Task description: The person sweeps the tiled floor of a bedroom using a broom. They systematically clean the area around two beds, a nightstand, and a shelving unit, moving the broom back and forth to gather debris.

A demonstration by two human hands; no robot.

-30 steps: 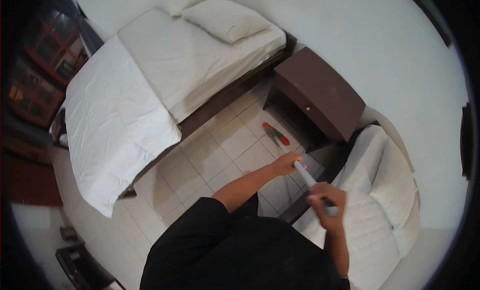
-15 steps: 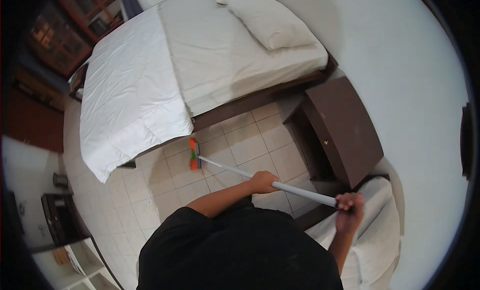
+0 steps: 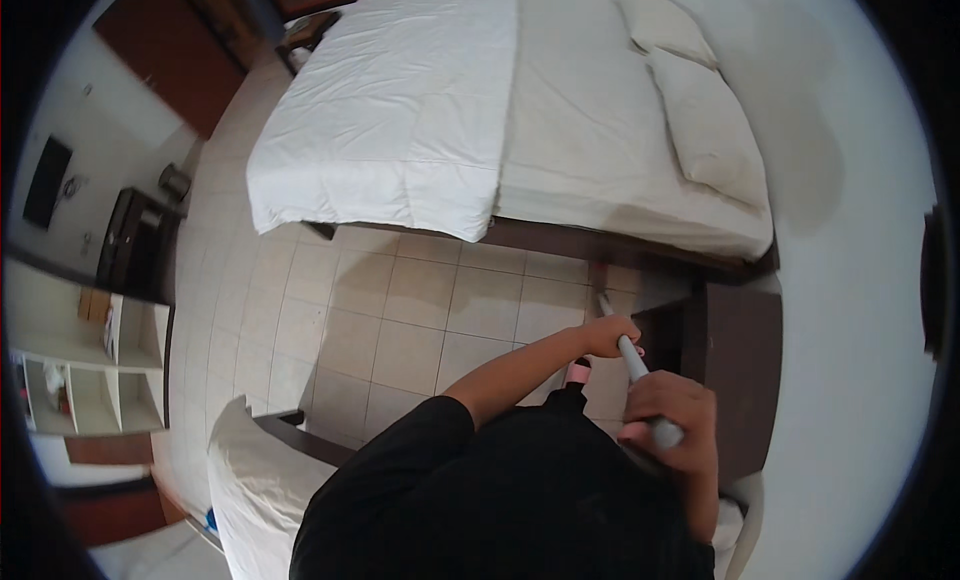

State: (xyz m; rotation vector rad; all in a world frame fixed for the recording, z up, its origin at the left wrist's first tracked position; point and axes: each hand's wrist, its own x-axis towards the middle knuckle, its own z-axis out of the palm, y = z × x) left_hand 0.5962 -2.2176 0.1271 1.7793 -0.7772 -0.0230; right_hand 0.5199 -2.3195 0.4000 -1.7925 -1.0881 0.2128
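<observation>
A broom (image 3: 633, 360) with a pale grey handle slants away from me toward the floor by the far bed. My left hand (image 3: 608, 335) wraps round the middle of the handle. Higher up, close to its top end, my right hand (image 3: 675, 412) is closed on it. The broom head shows only as a dim reddish patch in the shadow at the bed's edge, beside the dark brown nightstand (image 3: 745, 370); its bristles are hardly visible.
The bed (image 3: 580, 110) with a white duvet (image 3: 390, 120) and pillows spans the far side. Another bed (image 3: 265, 470) is close at my lower left. Pale tiles (image 3: 410, 300) lie between them. White shelves (image 3: 90, 380) and a dark cabinet (image 3: 137, 240) stand left.
My view has turned, so the room sits differently in the picture. The broom head has gone from the middle tiles to beside the nightstand, and the handle now points more steeply away.
</observation>
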